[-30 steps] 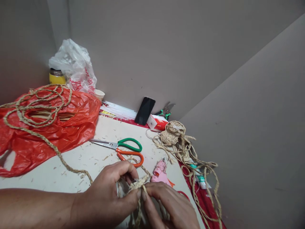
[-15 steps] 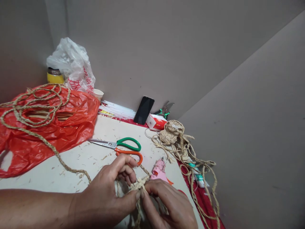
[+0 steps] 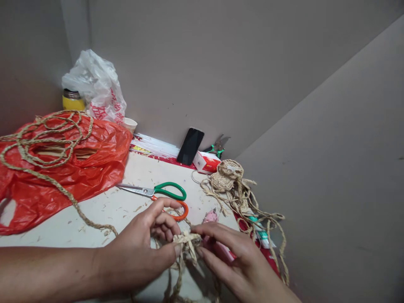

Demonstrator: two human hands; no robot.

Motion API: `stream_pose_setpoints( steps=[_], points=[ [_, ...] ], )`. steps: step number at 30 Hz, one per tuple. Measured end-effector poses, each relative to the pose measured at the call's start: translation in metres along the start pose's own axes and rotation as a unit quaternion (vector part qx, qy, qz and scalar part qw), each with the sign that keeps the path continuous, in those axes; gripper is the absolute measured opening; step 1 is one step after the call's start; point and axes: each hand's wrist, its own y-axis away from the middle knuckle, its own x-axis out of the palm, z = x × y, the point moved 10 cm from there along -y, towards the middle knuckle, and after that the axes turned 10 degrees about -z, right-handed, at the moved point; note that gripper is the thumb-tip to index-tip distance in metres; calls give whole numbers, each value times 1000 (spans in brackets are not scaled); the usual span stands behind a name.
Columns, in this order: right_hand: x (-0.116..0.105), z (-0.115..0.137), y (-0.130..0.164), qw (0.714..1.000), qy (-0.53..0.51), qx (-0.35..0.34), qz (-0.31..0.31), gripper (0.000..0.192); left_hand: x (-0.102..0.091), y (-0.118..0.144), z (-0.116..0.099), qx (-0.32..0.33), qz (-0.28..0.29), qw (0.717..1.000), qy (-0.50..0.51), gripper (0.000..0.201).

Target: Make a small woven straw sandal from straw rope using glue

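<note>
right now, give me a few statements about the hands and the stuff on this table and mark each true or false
1. Both hands pinch the same straw braid. True: the left hand and the right hand meet on the straw braid.
2. The scissors lie shut on the table. True: the scissors have their blades together, behind the hands.
3. The phone lies flat on the table. False: the phone leans against the back wall.
4. The loose rope coils rest on a white bag. False: the rope coils lie on the red plastic bag; the white bag stands behind it.
5. The right hand holds the scissors. False: it grips only the braid.
</note>
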Motion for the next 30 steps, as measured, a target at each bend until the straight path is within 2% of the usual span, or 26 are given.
stream_pose_setpoints(
  steps=[3, 6, 9, 11, 14, 16, 18, 21, 24, 27, 30],
  points=[
    [9, -13, -1, 997, -52, 41, 46, 11, 2, -2, 4, -46, 39, 997, 55, 58],
    [-4, -18, -4, 996, -75, 37, 11, 9, -6, -10, 9, -112, 45, 986, 118, 48],
    [-20, -15, -6, 993, -115, 0, -32, 13, -14, -15, 18, -182, 34, 969, 164, 42],
    [-22, -11, -7, 989, -140, -20, -45, 16, -7, -11, 25, -227, 57, 954, 188, 44],
    [-11, -5, -8, 985, -165, -26, -39, 18, 12, 1, 31, -268, 120, 928, 231, 56],
    [-3, -3, -9, 985, -170, -24, -34, 18, 19, 4, 29, -265, 144, 919, 253, 64],
    [0, -10, -9, 990, -135, 2, -32, 22, 17, 1, 24, -244, 158, 919, 268, 64],
    [-4, -42, -6, 995, -6, 98, -7, 24, 0, -16, 18, -207, 157, 927, 270, 53],
    [-10, -72, 9, 978, 107, 174, 52, 16, -25, -38, 19, -181, 127, 947, 235, 43],
    [-6, -88, 29, 957, 181, 199, 113, 23, -39, -49, 20, -164, 120, 955, 216, 36],
    [0, -93, 45, 947, 225, 188, 129, 32, -41, -50, 21, -165, 122, 958, 199, 25]
  ],
)
